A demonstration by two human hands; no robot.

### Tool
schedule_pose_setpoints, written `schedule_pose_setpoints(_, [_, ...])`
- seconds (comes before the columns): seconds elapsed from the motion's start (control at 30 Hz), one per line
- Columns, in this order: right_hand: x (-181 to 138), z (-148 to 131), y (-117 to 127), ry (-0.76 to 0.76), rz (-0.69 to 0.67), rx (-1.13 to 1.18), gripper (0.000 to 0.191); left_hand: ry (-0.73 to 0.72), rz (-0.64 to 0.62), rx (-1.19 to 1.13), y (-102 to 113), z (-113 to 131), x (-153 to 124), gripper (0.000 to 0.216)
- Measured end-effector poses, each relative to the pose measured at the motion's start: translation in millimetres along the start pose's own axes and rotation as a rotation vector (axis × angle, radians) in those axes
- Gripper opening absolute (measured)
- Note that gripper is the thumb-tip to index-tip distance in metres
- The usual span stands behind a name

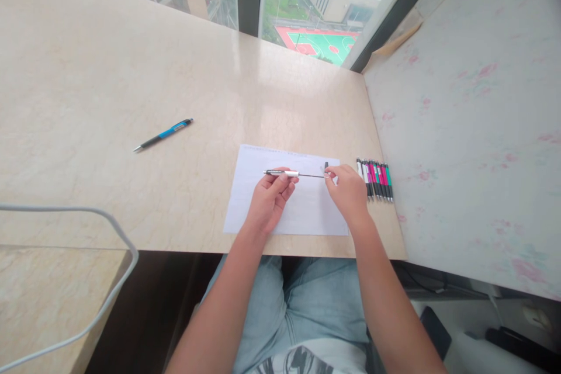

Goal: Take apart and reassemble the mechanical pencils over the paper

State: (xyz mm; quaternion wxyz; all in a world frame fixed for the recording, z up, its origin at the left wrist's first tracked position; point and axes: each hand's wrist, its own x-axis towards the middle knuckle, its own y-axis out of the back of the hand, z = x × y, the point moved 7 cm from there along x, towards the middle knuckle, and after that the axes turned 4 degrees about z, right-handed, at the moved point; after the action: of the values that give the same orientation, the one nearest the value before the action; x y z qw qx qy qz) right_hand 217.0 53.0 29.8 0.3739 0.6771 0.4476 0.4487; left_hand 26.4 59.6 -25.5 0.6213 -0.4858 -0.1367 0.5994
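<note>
Your left hand (270,201) is closed around a white pen barrel (291,174), thumb on top and fingers beneath, above the middle of the sheet of paper (254,204). Your right hand (348,191), over the right part of the sheet, has thumb and forefinger pinched together at the far end of the thin dark refill (312,176), which sticks out of the barrel. The two hands are apart, joined only by that line.

Expect the barrel to be very light, stiff and probably smooth enough to roll; hold it mid-body, as you do now. The refill looks slim and likely to bend or slip, so pinch it lightly near its end and keep it in line with the barrel. A small dark piece (326,165) shows just beyond your right fingertips, towards the sheet's far edge; whether you hold it or it lies on the paper, you cannot tell from here.

Just right of the sheet, a row of pens (380,180) lies side by side on the tabletop (109,82); your right hand partly covers it in view, so mind that side. Past the row stands the patterned wall (464,117). Well left of the sheet lies a blue pen (164,135), and farther left, towards you, a pale cable (116,225) loops, well away from your work.
</note>
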Motion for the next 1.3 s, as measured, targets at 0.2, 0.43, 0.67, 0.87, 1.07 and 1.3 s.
schedule_pose_setpoints(0.2, [15.4,-4.3,-18.3,-0.028,-0.112,-0.208,0.016,-0.001,0.002,-0.017,1.1,0.1,0.5,0.024])
schedule_pose_setpoints(0.43, [22.8,-6.7,-24.8,-0.025,-0.140,-0.197,0.020,-0.003,0.001,-0.014,0.7,0.6,0.4,0.025])
schedule_pose_setpoints(0.67, [16.2,-5.2,-22.4,-0.118,-0.150,0.280,0.006,-0.006,-0.013,-0.029,0.4,0.1,1.2,0.023])
schedule_pose_setpoints(0.87, [-12.3,4.4,-23.0,-0.435,-0.033,0.984,0.021,-0.005,0.013,-0.024,2.2,0.0,0.9,0.024])
schedule_pose_setpoints(1.07, [-27.0,-11.0,-8.9,-0.432,0.072,1.187,0.021,-0.025,0.039,0.002,3.9,1.1,2.3,0.020])
schedule_pose_setpoints(1.3, [-36.7,-13.7,-8.4,-0.488,0.133,1.279,0.020,-0.029,0.031,-0.014,3.8,0.5,3.7,0.020])
